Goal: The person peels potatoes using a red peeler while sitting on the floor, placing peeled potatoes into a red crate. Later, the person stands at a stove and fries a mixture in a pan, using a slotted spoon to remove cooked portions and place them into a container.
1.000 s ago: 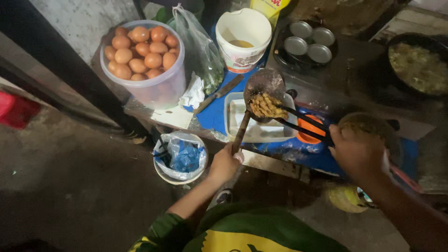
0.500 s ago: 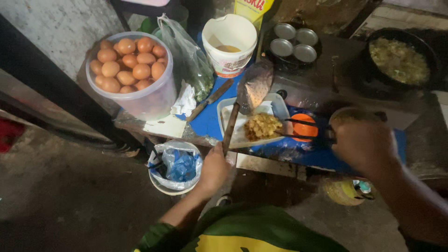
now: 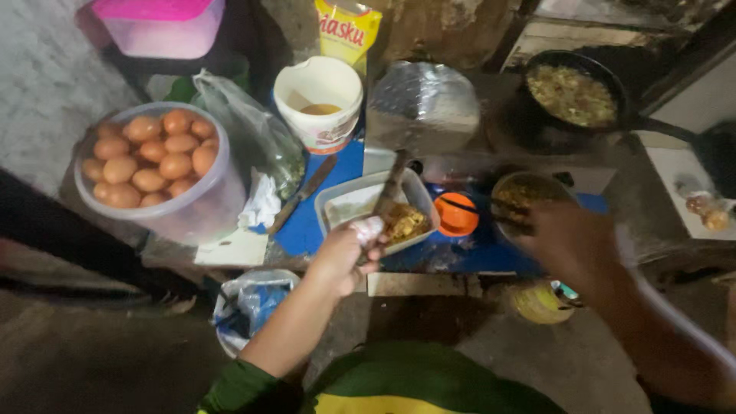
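The left hand (image 3: 349, 253) is clenched around the lower end of a long wooden handle, fingers curled tight, knuckles toward the camera. The handle runs up and away from the fist to a wide round metal skimmer (image 3: 422, 107), whose shiny mesh bowl is lifted above the counter and blurred with motion, hanging between the white bucket (image 3: 318, 103) and the black frying pan (image 3: 575, 92). Just beyond the fist sits a shallow rectangular white tray (image 3: 345, 207) with a small heap of yellowish fried food (image 3: 404, 222) in its near right corner; the handle crosses over that corner. The right hand (image 3: 571, 241) is blurred; it is closed on a pair of dark chopsticks (image 3: 491, 211), which reach left across a small round bowl of food (image 3: 525, 192) toward an orange dish (image 3: 456, 216). How tightly the fingers press cannot be told through the blur. All this stands on a blue counter top (image 3: 307, 230). To the left stands a clear plastic tub full of brown eggs (image 3: 149, 157), with a crumpled clear bag (image 3: 253, 138) beside it and a knife (image 3: 303, 193) lying on the blue surface near the tray.
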